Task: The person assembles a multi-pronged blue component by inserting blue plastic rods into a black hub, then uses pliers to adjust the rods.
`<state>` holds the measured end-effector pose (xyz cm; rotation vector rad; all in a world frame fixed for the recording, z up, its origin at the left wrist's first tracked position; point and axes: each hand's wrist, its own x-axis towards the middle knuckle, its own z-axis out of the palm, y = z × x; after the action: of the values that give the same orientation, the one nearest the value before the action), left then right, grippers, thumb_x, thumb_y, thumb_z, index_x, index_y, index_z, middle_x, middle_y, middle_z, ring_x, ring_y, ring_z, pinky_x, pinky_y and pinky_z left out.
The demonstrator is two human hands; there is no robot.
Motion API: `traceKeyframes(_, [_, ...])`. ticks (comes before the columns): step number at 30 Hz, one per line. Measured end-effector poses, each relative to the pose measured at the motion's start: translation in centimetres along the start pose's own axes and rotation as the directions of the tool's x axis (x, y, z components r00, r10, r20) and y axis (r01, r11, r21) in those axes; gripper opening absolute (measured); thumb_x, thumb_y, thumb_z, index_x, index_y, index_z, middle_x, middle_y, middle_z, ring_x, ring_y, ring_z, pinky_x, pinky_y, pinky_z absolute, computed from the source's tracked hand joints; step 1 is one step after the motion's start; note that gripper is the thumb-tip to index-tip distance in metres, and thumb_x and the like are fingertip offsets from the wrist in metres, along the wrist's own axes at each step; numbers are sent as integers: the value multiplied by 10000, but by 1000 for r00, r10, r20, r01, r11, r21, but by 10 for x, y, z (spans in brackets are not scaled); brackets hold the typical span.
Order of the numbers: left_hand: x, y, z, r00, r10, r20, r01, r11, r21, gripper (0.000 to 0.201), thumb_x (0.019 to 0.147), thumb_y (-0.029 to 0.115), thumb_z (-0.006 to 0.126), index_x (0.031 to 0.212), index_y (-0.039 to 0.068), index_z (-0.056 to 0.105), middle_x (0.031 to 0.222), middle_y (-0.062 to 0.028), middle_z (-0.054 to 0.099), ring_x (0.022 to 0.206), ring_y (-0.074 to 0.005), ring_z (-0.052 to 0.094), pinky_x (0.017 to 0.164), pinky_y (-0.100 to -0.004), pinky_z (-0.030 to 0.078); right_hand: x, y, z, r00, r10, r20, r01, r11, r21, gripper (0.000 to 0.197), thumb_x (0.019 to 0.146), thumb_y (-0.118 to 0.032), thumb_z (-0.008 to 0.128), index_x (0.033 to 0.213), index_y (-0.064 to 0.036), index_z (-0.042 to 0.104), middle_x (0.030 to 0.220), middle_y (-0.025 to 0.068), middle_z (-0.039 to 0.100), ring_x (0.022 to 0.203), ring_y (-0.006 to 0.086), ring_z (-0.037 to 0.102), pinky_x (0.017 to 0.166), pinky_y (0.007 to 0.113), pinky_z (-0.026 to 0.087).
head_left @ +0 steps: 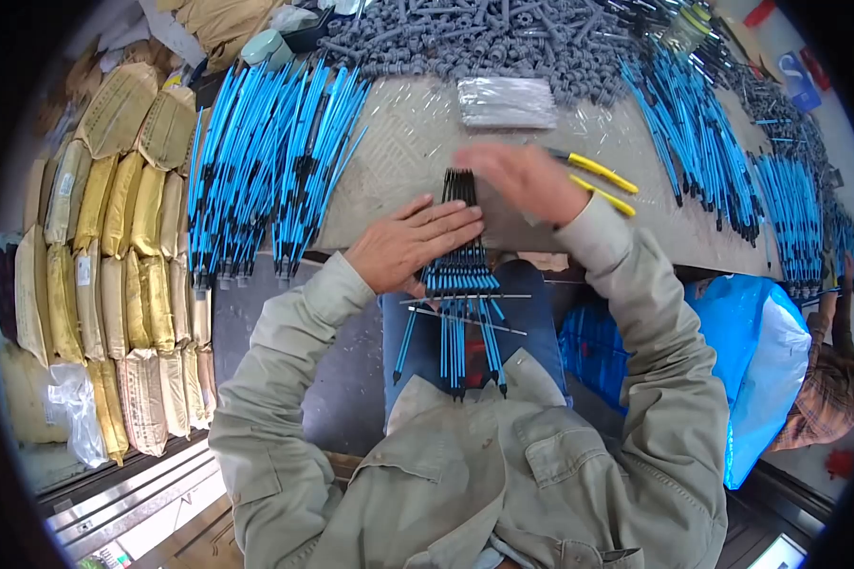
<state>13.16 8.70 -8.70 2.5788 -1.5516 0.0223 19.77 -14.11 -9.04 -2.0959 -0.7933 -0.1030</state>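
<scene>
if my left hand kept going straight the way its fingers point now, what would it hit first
Past the blue-and-black sticks beneath it, the left hand would likely meet the right hand first, near its heel. Heights are unclear, so it might pass underneath.

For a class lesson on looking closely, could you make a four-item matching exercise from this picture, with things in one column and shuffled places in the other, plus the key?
Things
1. Left hand
2. Large heap of grey plastic parts
3. Yellow-handled tool
4. Gold and beige packages

Places
A. Stacked in rows at the picture's left
B. Beside the right hand, partly hidden
C. Across the blue-and-black rods
D. Along the far side of the table

Pairs: 1-C, 2-D, 3-B, 4-A
</scene>
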Motion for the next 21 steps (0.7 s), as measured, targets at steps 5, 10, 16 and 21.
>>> traceKeyframes(5, [3, 0, -2, 1000, -20, -23, 19, 999, -27, 700, 715, 39, 509, 1383, 147, 329, 1436, -21, 327, 1318, -175, 319, 1082, -385, 254, 54, 37, -53, 991, -68, -116, -6, 839, -544, 144, 805, -222, 602, 846, -95, 655, 877, 64, 630, 875, 254, 599, 753, 368, 451])
traceKeyframes(10, [3, -4, -1, 999, -12, -48, 9, 998, -57, 696, 717, 37, 508, 1381, 144, 332, 1434, -13, 329, 1318, -170, 318, 1077, -369, 265, 72, 53, -59, 998, -36, 48, 60, 638, -767, 72, 787, -169, 583, 756, -124, 630, 792, 43, 571, 867, 209, 566, 744, 381, 402])
traceKeyframes(16, [4, -3, 2, 996, 0, -92, -7, 997, -70, 664, 723, 47, 511, 1364, 118, 355, 1419, -31, 350, 1303, -188, 344, 1065, -363, 293, 72, 55, -62, 988, -152, 18, 114, 653, -749, 100, 814, -177, 564, 790, -107, 632, 811, 49, 584, 829, 248, 582, 709, 383, 434])
traceKeyframes(21, [1, -5, 12, 996, 6, -91, -8, 1000, -26, 1031, 492, 202, 788, 1388, 120, 284, 1438, -36, 302, 1317, -190, 305, 1091, -348, 261, 29, 13, -44, 961, -236, -142, 140, 863, -485, 89, 817, -131, 581, 867, -94, 644, 781, 82, 584, 723, 293, 591, 621, 363, 470])
